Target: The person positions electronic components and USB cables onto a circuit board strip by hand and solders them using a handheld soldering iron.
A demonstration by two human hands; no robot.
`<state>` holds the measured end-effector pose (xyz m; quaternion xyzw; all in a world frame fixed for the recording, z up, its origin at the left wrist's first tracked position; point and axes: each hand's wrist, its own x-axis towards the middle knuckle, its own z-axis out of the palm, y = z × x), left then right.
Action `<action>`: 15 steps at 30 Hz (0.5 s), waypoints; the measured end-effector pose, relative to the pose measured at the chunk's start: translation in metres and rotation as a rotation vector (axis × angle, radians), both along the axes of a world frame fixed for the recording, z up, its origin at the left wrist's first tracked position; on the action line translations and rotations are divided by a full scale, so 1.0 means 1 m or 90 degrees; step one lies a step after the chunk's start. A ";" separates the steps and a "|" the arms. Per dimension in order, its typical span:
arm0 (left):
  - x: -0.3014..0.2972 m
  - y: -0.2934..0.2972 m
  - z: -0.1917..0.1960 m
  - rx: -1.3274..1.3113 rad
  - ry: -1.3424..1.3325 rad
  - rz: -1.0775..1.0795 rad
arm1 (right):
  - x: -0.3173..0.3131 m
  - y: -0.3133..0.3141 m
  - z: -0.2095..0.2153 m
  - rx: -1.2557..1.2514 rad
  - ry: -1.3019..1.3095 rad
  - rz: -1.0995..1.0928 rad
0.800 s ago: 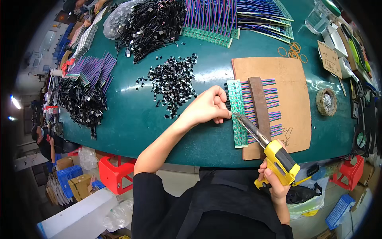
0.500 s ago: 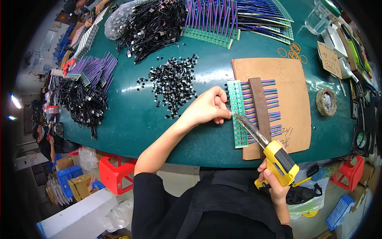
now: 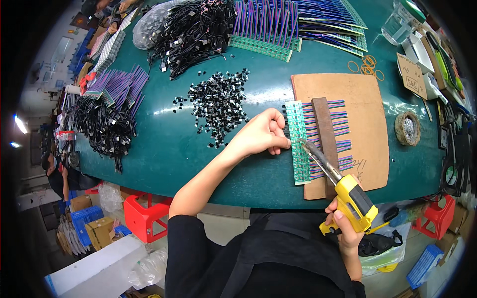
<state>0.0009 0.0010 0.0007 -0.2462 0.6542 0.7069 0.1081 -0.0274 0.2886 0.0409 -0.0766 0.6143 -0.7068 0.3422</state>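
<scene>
My right hand (image 3: 345,231) grips a yellow and black soldering gun (image 3: 355,201). Its tip rests at a green circuit board panel (image 3: 297,161), close to my left fingertips. My left hand (image 3: 263,134) is closed in a pinch at the panel's left edge; whatever lies between the fingers is hidden. Small dark parts line that edge above the fingers. From the panel's right side run purple, blue and black wires (image 3: 340,115), with a brown bar (image 3: 324,126) lying across them. Panel and bar sit on a cardboard sheet (image 3: 367,129).
Left of my hand lies a heap of small black connectors (image 3: 218,104). Black cable bundles (image 3: 194,37) and wired green panels (image 3: 263,47) fill the far side. Rubber bands (image 3: 368,63), a round tin (image 3: 407,128) and a clear jar (image 3: 400,25) stand right. Red stools (image 3: 141,216) flank the table.
The soldering gun's tip has shifted slightly right, a little away from my left fingertips. My left hand keeps its pinch at the panel edge.
</scene>
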 end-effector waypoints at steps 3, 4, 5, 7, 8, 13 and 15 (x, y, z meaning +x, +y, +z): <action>0.000 0.000 -0.001 -0.001 0.006 0.005 | 0.000 0.000 0.000 -0.013 0.007 -0.013; 0.000 0.000 0.000 0.003 0.007 0.006 | 0.000 0.000 0.000 -0.012 0.013 -0.012; 0.000 0.001 0.000 0.006 0.009 0.007 | 0.000 0.000 -0.001 -0.017 0.013 -0.008; 0.002 0.002 0.002 0.001 0.006 0.016 | -0.001 0.000 -0.002 -0.037 0.010 -0.007; 0.004 0.003 0.003 0.006 0.022 0.015 | -0.001 0.000 -0.003 -0.046 0.017 -0.006; 0.012 -0.016 0.009 -0.361 0.103 -0.012 | -0.003 0.003 -0.005 -0.050 0.009 -0.015; 0.013 -0.031 0.009 -0.752 0.128 0.063 | -0.004 0.004 -0.005 -0.067 0.008 -0.033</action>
